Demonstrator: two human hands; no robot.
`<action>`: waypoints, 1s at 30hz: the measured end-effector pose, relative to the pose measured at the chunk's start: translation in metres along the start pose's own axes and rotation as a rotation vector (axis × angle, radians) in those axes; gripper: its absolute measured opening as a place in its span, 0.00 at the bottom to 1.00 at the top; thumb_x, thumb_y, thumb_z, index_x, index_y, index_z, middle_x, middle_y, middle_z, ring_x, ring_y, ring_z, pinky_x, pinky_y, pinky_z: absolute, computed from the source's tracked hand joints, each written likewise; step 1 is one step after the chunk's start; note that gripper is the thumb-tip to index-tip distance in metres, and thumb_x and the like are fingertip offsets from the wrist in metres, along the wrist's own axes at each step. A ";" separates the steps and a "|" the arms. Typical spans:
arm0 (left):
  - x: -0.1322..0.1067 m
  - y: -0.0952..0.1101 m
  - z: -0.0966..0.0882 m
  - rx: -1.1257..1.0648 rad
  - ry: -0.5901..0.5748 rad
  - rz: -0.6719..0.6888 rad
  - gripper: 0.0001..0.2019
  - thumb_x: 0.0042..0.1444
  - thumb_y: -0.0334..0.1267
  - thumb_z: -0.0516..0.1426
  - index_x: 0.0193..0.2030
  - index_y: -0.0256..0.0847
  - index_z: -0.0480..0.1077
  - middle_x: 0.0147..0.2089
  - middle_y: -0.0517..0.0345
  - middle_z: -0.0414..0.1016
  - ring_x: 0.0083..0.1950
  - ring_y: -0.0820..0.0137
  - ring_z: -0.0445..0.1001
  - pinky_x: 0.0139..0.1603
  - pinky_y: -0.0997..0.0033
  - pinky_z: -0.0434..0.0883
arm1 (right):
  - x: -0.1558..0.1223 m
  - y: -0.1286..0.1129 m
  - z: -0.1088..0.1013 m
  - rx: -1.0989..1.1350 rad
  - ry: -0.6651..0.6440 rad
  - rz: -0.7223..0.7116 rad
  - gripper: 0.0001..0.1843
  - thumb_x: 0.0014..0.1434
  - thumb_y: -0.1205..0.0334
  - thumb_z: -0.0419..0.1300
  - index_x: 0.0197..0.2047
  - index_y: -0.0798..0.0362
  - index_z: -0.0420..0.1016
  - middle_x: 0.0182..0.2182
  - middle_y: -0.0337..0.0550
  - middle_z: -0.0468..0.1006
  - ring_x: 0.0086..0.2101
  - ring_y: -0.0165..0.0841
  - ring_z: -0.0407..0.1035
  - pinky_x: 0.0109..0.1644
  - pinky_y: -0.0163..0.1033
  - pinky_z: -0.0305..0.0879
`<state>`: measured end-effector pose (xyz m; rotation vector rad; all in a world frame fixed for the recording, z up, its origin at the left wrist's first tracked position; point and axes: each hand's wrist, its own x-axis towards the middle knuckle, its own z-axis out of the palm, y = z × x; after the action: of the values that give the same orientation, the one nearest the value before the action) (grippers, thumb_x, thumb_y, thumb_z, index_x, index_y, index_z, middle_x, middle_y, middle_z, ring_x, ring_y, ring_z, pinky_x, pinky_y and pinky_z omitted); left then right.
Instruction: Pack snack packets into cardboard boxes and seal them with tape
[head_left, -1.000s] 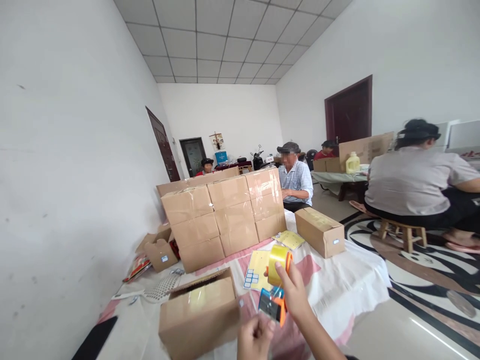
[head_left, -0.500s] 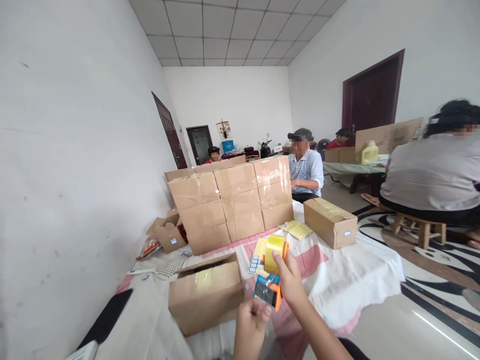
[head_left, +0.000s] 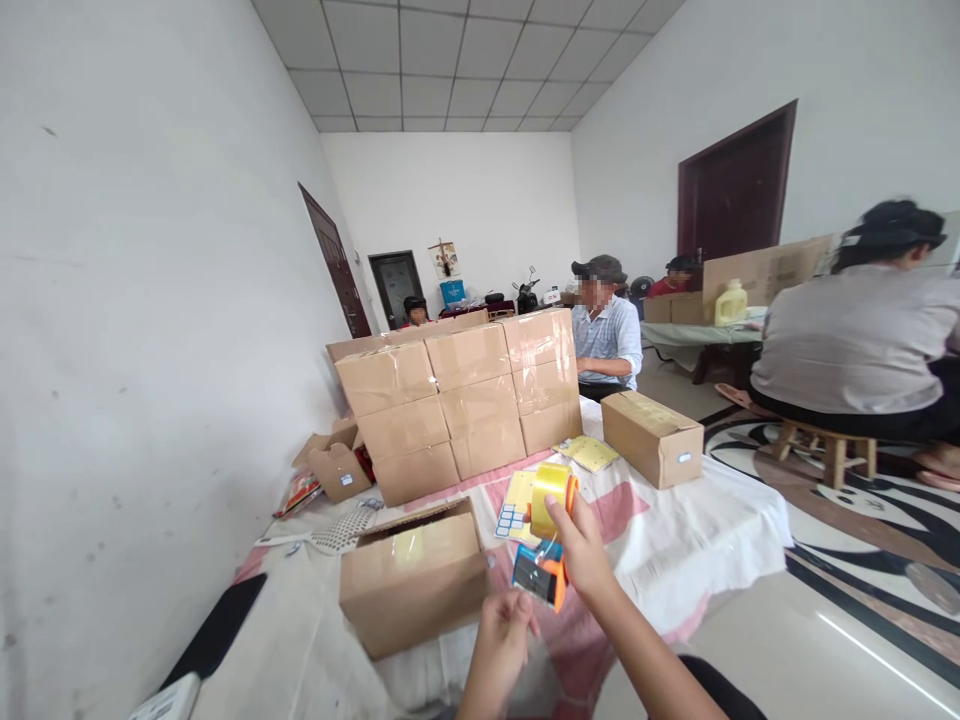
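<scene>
Right hand (head_left: 581,555) gripped the orange tape dispenser (head_left: 546,535), fingers (head_left: 559,512) wrapped over the yellow roll, held above the worktop (head_left: 675,560). Left hand (head_left: 501,632) sat just near of the dispenser's blade end, fingers pinched closed, probably on the tape end; too clear to tell. Half-taped carton (head_left: 416,575) lay just left. Stacked cartons (head_left: 457,400) stood far behind.

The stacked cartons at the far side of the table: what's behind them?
Behind the stacked cartons, one more carton row's top edge shows, then a seated person's head and a person in a checked shirt. The stack hides the table there.
</scene>
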<state>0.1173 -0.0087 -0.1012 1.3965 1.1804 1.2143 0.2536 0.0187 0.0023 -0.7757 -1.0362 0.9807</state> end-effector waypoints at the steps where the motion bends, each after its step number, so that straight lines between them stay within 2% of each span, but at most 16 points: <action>1: 0.000 0.001 0.000 -0.006 0.007 0.004 0.39 0.46 0.80 0.48 0.17 0.41 0.63 0.12 0.67 0.50 0.13 0.79 0.49 0.19 0.73 0.44 | 0.000 0.000 -0.001 0.011 -0.028 -0.001 0.21 0.58 0.41 0.63 0.37 0.52 0.71 0.32 0.43 0.79 0.35 0.40 0.76 0.40 0.41 0.73; 10: 0.003 0.020 0.009 -0.017 0.027 0.006 0.38 0.42 0.81 0.51 0.17 0.41 0.60 0.14 0.66 0.53 0.14 0.79 0.50 0.19 0.74 0.45 | 0.003 0.004 -0.010 0.027 0.001 0.014 0.23 0.60 0.40 0.61 0.41 0.53 0.70 0.33 0.44 0.79 0.34 0.39 0.76 0.40 0.41 0.72; 15: 0.000 0.020 0.017 -0.021 0.016 0.006 0.38 0.43 0.80 0.50 0.17 0.41 0.60 0.13 0.67 0.51 0.15 0.80 0.49 0.19 0.74 0.45 | 0.004 -0.003 -0.014 0.023 0.014 0.000 0.22 0.57 0.41 0.64 0.38 0.52 0.69 0.30 0.42 0.77 0.33 0.39 0.76 0.37 0.40 0.72; 22: 0.006 0.010 0.022 -0.093 -0.022 -0.043 0.40 0.40 0.83 0.50 0.17 0.41 0.60 0.13 0.66 0.53 0.14 0.81 0.49 0.18 0.75 0.43 | 0.005 -0.007 -0.017 0.068 0.011 -0.001 0.23 0.56 0.40 0.65 0.37 0.52 0.69 0.30 0.42 0.77 0.33 0.39 0.76 0.39 0.41 0.73; 27: 0.014 -0.007 0.023 -0.162 -0.079 -0.047 0.39 0.38 0.82 0.51 0.17 0.41 0.63 0.09 0.67 0.50 0.13 0.81 0.44 0.20 0.73 0.40 | 0.005 -0.005 -0.020 0.047 0.010 -0.007 0.24 0.57 0.38 0.63 0.39 0.53 0.71 0.33 0.45 0.78 0.35 0.41 0.76 0.39 0.41 0.73; 30: 0.018 -0.019 0.024 -0.225 -0.071 -0.042 0.39 0.38 0.82 0.53 0.18 0.41 0.64 0.09 0.68 0.49 0.12 0.82 0.41 0.21 0.72 0.38 | 0.004 -0.001 -0.020 0.028 0.025 -0.019 0.24 0.57 0.39 0.63 0.39 0.53 0.71 0.33 0.44 0.78 0.36 0.40 0.75 0.40 0.42 0.73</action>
<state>0.1406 0.0104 -0.1201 1.2306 0.9869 1.2173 0.2738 0.0200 -0.0019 -0.7519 -1.0050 0.9654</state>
